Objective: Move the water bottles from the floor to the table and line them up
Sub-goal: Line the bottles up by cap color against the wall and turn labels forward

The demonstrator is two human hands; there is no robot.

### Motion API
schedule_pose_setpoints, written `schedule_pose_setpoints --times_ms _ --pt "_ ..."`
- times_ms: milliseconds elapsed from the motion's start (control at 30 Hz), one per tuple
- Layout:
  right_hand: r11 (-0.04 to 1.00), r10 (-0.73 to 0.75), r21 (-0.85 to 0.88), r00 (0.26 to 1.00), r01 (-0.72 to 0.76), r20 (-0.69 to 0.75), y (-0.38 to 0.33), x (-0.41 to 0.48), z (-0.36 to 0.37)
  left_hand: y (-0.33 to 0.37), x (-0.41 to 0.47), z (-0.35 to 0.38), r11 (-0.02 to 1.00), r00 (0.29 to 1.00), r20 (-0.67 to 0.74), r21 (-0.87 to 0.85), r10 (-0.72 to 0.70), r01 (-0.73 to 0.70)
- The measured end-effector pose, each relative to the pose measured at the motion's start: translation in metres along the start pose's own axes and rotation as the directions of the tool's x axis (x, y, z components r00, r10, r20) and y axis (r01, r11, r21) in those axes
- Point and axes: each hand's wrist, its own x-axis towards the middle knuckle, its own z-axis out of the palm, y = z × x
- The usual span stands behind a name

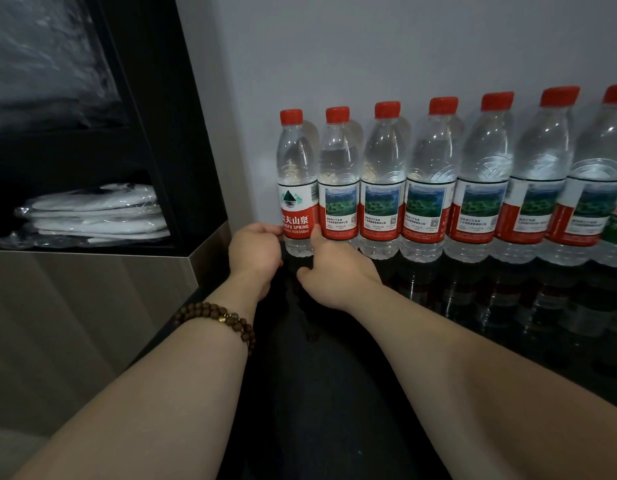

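At the left end of a row of bottles (428,188), the end bottle (296,188) is standing upright on the table (334,375), touching its neighbour and sitting close to the wall (369,46). The left hand (255,249) is pressing bent fingertips against the left edge of its label; whether they are actually gripping cannot be told. The right hand (338,271) is touching the label's right edge with a straight index finger (317,237), its thumb (303,271) sticking out apart below. All bottles are wearing red caps and reflecting in the dark glossy top. A bead bracelet (217,315) is sitting on the left wrist. Left of the table, a black shelf (168,133) is holding stacked white packets (95,216).
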Motion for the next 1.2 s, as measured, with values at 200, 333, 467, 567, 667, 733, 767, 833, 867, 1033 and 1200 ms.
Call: schedule_pose_setpoints --times_ms 200,333,467,567,667,733,767,833,867,1033,1200 --pt "0.997 -0.022 0.070 0.996 0.029 -0.092 0.0017 0.0000 -0.0026 0.0008 -0.0033 0.0015 0.999 0.994 0.101 -0.004 0.049 -0.048" --pt "1.000 -0.023 0.011 1.000 0.023 0.003 0.0013 0.0009 0.0007 0.0001 0.0003 0.0012 0.999 1.000 0.015 -0.049 -0.008 0.009" --pt "1.000 -0.017 0.019 0.999 0.018 -0.042 0.0016 0.0003 -0.0002 0.0002 0.0006 0.0007 0.999 1.000 -0.010 -0.037 -0.013 0.013" --pt "0.996 -0.005 0.090 0.997 0.012 -0.082 0.0019 0.0004 -0.0028 -0.0012 -0.0001 0.0014 1.000 0.999 0.032 -0.019 0.009 -0.008" --pt "0.997 -0.023 0.068 0.998 0.028 -0.065 0.0016 0.0002 -0.0006 -0.0019 0.0009 0.0016 1.000 0.999 0.039 -0.022 0.011 -0.010" --pt "0.998 -0.037 0.043 0.999 0.038 -0.038 0.0017 0.0011 0.0014 -0.0023 0.0019 0.0018 1.000 0.999 0.034 -0.026 -0.005 0.006" --pt "0.999 -0.038 0.031 0.999 0.039 -0.028 0.0020 0.0017 0.0017 -0.0024 0.0023 0.0020 1.000 0.999 0.031 -0.026 -0.010 0.010" --pt "0.999 -0.037 0.028 0.999 0.038 -0.023 0.0026 0.0022 0.0018 -0.0026 0.0022 0.0023 1.000 1.000 0.028 -0.017 -0.007 0.007" --pt "0.999 -0.038 0.031 0.999 0.038 -0.025 0.0027 0.0021 0.0016 -0.0025 0.0019 0.0023 1.000 1.000 0.028 -0.016 -0.004 0.004" --pt "0.999 -0.039 0.032 0.999 0.040 -0.025 0.0024 0.0021 0.0024 -0.0029 0.0010 0.0014 1.000 0.999 0.041 -0.019 0.005 -0.005" --pt "0.999 -0.032 0.020 0.999 0.032 -0.016 0.0000 0.0002 -0.0006 -0.0031 0.0021 0.0022 1.000 0.998 0.052 -0.006 0.029 -0.029"
